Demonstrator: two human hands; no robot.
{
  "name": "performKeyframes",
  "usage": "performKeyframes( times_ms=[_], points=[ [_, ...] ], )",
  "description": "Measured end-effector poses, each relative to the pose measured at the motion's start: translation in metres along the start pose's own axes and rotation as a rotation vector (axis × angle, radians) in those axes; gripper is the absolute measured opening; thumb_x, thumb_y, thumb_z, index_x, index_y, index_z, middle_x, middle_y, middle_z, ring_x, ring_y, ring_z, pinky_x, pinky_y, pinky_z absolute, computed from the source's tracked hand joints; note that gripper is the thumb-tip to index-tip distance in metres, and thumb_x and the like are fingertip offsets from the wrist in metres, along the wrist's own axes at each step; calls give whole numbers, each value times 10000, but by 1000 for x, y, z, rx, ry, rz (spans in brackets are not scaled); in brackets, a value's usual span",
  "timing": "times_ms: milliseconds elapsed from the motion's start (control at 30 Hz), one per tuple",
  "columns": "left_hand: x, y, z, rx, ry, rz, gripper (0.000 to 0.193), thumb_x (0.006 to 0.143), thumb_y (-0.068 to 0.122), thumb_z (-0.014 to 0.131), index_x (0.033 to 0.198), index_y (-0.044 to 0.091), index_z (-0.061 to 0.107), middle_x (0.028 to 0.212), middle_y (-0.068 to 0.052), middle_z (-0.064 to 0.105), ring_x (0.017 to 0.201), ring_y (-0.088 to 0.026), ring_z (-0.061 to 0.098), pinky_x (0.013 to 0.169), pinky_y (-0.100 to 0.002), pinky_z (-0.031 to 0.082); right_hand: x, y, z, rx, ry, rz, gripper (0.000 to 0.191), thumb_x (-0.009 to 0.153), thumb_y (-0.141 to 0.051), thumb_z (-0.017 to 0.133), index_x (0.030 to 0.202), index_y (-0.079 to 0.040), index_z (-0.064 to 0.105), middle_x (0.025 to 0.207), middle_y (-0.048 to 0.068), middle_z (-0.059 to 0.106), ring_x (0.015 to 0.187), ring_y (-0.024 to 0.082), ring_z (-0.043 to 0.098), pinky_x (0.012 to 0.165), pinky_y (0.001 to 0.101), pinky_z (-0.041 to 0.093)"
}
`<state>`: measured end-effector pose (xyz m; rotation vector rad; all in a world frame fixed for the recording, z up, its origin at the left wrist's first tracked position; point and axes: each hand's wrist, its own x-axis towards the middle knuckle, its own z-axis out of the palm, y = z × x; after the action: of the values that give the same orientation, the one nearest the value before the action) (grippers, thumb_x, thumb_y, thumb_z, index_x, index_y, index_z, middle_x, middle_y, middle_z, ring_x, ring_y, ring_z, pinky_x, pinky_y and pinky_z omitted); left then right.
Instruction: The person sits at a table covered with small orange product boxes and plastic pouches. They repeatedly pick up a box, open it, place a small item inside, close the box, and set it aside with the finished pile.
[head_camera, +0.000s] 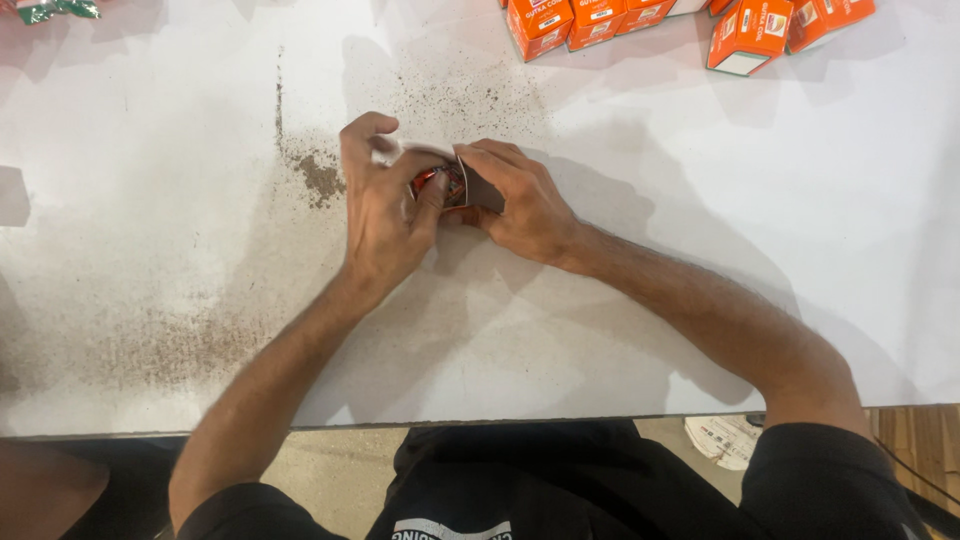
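White table (700, 250) | left hand (385, 215), right hand (525, 205) hide small carton (470, 185)

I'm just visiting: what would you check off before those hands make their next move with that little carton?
1. Both hands on the small carton: ok; left hand and right hand grip it together.
2. Carton open: ok; a flap stands up and something red shows inside.
3. Contents fully seated: cannot tell; fingers hide it.
4. Table clean under the hands: not ok; dark dust lies scattered beside them.
5. Finished orange boxes out of the way: ok; they lie at the far edge.
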<state>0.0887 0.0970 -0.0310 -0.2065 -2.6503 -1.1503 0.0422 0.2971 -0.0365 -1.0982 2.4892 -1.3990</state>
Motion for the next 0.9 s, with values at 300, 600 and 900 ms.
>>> performKeyframes(
  times_ms=[300,600,900],
  points=[
    [11,-5,14,-617,24,-233,97,1026,12,606,1082,-60,640,901,-61,693,758,-89,690,612,-241,632,-2,3,3,81,41,-94,637,873,-96,870,1378,-84,483,1361,114,662,1279,329,666,1074,410,577],
    [13,-14,-26,-1154,-204,-608,194,965,61,551,1065,16,711,777,-109,681,633,-143,658,595,-319,647,1,1,3,-198,64,-224,418,882,-74,853,1237,-47,633,1269,134,674,1226,359,681,977,434,598],
    [8,-14,-6,-297,21,212,163,924,-88,699,1072,-23,674,1123,-183,690,1027,-314,669,835,-366,611,-4,-10,1,-88,15,-106,438,856,-58,847,1166,-74,539,1331,165,666,1161,386,675,915,450,593]
  ],
)
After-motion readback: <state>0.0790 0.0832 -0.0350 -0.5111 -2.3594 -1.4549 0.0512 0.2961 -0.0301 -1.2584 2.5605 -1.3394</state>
